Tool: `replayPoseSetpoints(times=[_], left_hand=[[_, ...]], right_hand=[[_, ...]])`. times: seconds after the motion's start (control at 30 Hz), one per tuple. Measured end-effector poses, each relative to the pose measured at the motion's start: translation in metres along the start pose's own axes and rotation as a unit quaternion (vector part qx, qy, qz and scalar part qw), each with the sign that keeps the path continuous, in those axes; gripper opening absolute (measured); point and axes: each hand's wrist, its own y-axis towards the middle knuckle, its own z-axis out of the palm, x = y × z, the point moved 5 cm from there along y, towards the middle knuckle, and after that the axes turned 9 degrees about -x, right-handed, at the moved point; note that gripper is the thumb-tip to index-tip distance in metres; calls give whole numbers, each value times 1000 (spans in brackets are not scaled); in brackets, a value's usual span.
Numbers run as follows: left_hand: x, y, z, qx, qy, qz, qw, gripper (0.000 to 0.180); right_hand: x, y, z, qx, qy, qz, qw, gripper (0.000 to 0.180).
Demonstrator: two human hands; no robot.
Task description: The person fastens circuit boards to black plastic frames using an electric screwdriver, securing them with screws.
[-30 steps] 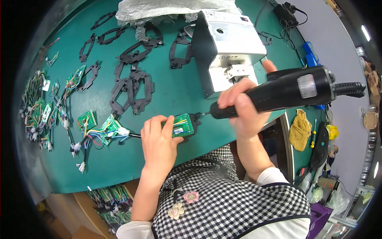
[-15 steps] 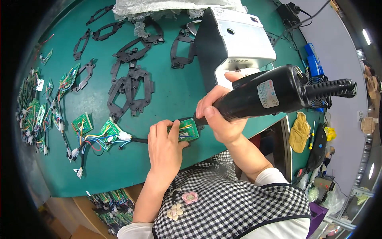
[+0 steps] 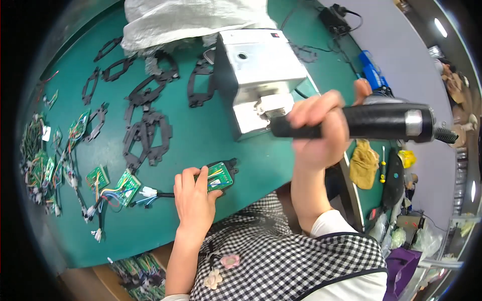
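My right hand [image 3: 321, 125] is wrapped round a black electric screwdriver [image 3: 384, 122], held nearly level. Its left end is at the front of a silver and black box-shaped machine, probably a screw feeder [image 3: 263, 60]; whether it touches cannot be made out. On the green table my left hand [image 3: 192, 200] grips a green circuit board [image 3: 220, 176] between thumb and fingers. The board sits on a black plastic frame [image 3: 233, 165], mostly hidden beneath it. A black cable with a white connector [image 3: 148, 191] runs out to the left of this hand.
Several black plastic frames [image 3: 161, 138] lie farther back. Wired circuit boards [image 3: 128, 186] are spread and heaped at the left. A white sack [image 3: 191, 22] lies at the back. Right of the table are a tan glove [image 3: 364, 165] and a yellow-handled screwdriver [image 3: 383, 170].
My right hand has lifted the electric screwdriver off the board and swung its end to the machine's front. My left hand still holds the board. The view has shifted.
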Motion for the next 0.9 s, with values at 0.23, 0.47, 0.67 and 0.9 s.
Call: replayPoseSetpoints(times=[0.23,0.47,0.67,0.9], left_hand=[[-13,6,4,-8,-39,45,998,61],[-3,2,7,-34,-39,42,998,55],[0,1,6,-38,-36,30,998,53],[-2,3,8,-29,-37,28,998,52]], right_hand=[[-10,24,-13,38,-181,1,983,61],[2,-24,-22,24,-134,76,988,72],[-18,-70,-13,72,-140,173,972,70],[-33,-72,-14,130,-168,231,949,64]])
